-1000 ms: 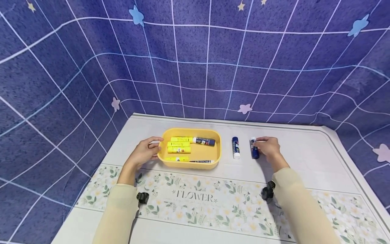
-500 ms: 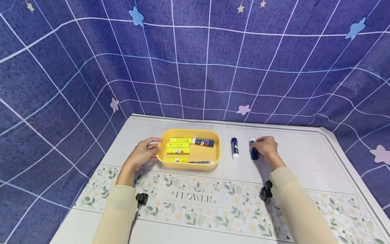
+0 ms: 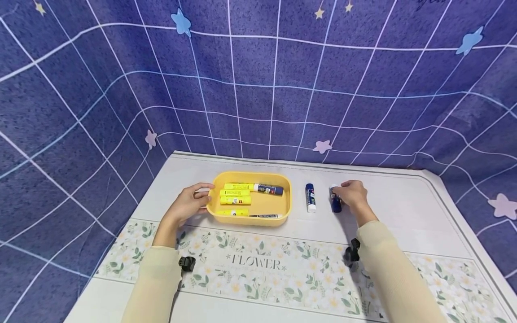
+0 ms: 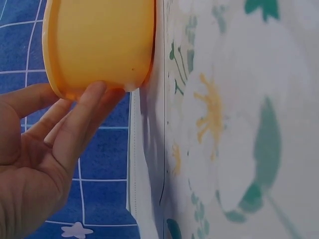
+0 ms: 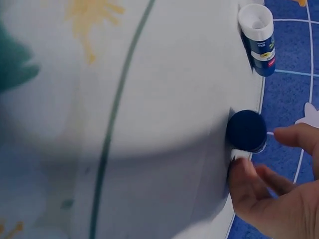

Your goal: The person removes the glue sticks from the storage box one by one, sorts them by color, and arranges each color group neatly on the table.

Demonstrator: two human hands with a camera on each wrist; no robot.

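Observation:
A yellow tray (image 3: 266, 223) stands on the table; my left hand (image 3: 187, 204) grips its left end, some fingers over the rim, others against the outer wall (image 4: 107, 45). Yellow glue sticks (image 3: 235, 200) and a dark blue one with a white end (image 3: 269, 189) lie inside. Beside the tray's right end, a blue-and-white glue stick (image 3: 310, 198) lies flat. Farther right, my right hand (image 3: 352, 196) pinches another blue glue stick (image 3: 335, 204) near its white end. In the right wrist view, its blue end (image 5: 246, 130) faces the camera, partly hiding the fingertips' contact.
A white cloth with a flower band (image 3: 258, 269) covers the table. Behind and to the left hangs a blue grid curtain (image 3: 250, 89) with stars. A small black camera is worn on each wrist. The table's back edge runs behind the tray.
The whole head view has shifted slightly. Both hands, the tray and the glue sticks keep nearly the same places relative to one another.

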